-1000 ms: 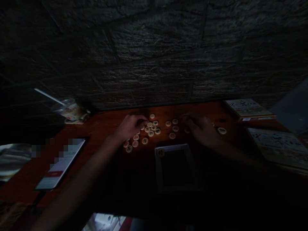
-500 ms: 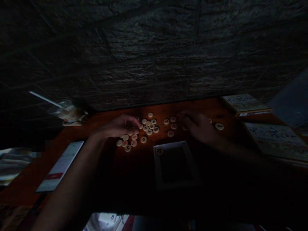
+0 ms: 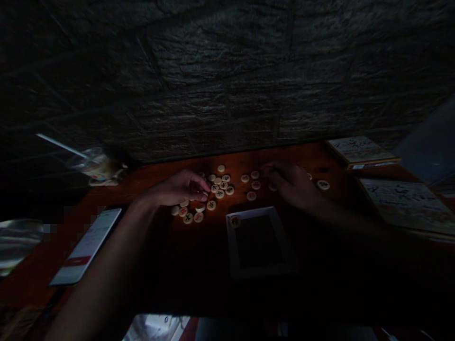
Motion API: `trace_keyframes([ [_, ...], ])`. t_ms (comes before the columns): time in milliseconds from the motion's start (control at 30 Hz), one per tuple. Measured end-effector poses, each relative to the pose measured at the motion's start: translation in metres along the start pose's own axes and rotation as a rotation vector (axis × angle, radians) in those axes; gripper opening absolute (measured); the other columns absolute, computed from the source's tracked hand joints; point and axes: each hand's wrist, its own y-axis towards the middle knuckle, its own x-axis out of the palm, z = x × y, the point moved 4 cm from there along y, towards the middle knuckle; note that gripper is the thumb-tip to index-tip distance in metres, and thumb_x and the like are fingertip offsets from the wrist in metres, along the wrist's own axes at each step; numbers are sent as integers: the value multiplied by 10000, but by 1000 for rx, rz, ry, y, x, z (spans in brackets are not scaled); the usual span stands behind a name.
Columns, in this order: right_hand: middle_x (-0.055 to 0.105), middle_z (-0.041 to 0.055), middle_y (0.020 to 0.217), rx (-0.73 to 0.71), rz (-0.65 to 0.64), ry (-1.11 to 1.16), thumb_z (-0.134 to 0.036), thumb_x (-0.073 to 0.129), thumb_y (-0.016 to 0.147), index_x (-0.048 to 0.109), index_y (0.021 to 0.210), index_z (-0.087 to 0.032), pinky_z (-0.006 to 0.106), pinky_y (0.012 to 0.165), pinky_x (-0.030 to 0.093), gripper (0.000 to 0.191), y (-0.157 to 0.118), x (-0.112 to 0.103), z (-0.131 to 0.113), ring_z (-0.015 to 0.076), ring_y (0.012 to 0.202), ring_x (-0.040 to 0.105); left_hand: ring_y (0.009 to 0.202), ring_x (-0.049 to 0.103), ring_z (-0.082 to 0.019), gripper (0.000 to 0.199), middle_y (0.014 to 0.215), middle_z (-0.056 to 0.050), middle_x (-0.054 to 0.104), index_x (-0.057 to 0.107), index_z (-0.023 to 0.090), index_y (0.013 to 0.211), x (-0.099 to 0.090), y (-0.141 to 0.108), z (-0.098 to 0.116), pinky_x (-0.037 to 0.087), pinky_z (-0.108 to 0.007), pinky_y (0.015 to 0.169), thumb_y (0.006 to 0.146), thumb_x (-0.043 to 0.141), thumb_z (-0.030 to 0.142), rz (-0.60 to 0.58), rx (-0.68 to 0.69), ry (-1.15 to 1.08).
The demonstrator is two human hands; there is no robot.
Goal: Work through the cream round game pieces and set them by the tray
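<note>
Wooden Chinese chess pieces with red or black characters lie in a cluster on the table. At its left edge my left hand is closed, a pale chess piece pinched between thumb and fingers. Several more pieces, such as one with a black character, lie just below that hand. My right hand rests low over the table on the right, fingers loosely apart and dim. Beside its thumb is a piece, partly covered. Red pieces sit to its left.
A shallow open box stands in front, one black-character piece at its corner. A phone and a plastic cup with a straw are on the left. Two flat boxes lie at right, against a stone wall behind.
A piece now shows between my left thumb and fingers. Pieces below that hand have shifted, one red piece lying lower. My right hand has hardly moved.
</note>
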Motion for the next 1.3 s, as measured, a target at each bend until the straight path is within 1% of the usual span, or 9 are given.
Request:
trace_keyframes([
  [133,822,67,1030,-6,16,-7,-282,506,974,771,1016,-220,369,819,567,275,0,-1,-1,251,916,767,783,731,-173,195,877,-60,797,782,175,914,-3,5,8,571,-263,705,792,810,324,204,124,18],
  [267,823,60,1013,-12,30,8,-298,499,980,771,1002,-228,369,804,569,282,-1,-1,-3,247,886,769,734,706,-156,203,851,-61,763,697,155,971,6,13,13,553,-262,685,870,744,325,376,241,-56],
  [367,822,67,1010,-18,42,6,-310,499,981,770,1001,-215,370,813,568,288,-1,-2,-4,250,900,768,681,698,-149,208,888,-67,746,587,169,1040,27,19,14,537,-268,630,964,649,353,396,274,-152],
  [533,819,67,1032,-20,26,39,-291,494,984,762,1020,-213,362,840,571,281,-1,0,-3,236,916,761,578,564,-123,188,690,40,584,512,219,1074,64,18,24,479,-265,594,1040,557,398,428,311,-177],
  [733,807,68,1011,-7,33,124,-267,497,982,753,1034,-201,341,818,563,270,-5,3,-6,217,865,746,754,600,-150,269,868,-35,653,607,215,1187,73,12,48,482,-269,650,1063,521,437,554,418,-274],
  [867,800,64,974,-8,89,165,-295,524,967,748,1019,-201,337,820,546,248,-3,6,-12,225,889,739,662,565,-124,272,857,-31,675,619,189,1122,80,31,48,447,-243,571,1030,572,441,457,363,-503],
  [1000,778,61,882,7,189,213,-338,490,966,734,1001,-190,318,758,530,288,13,16,-16,215,825,724,599,568,-112,305,816,-32,705,597,171,1060,94,45,43,449,-229,534,1004,610,470,398,344,-557],
  [1167,677,19,705,42,285,292,-363,462,968,714,951,-188,290,622,489,307,23,31,-14,188,665,654,632,656,-124,292,860,-60,750,547,179,1000,98,40,42,491,-231,541,1003,614,463,322,376,-598],
  [1300,657,7,698,19,250,322,-398,489,992,720,937,-212,288,626,488,301,10,32,-18,181,673,640,677,683,-123,272,940,-68,759,588,175,1034,89,30,36,529,-240,579,1016,617,445,367,423,-495],
])
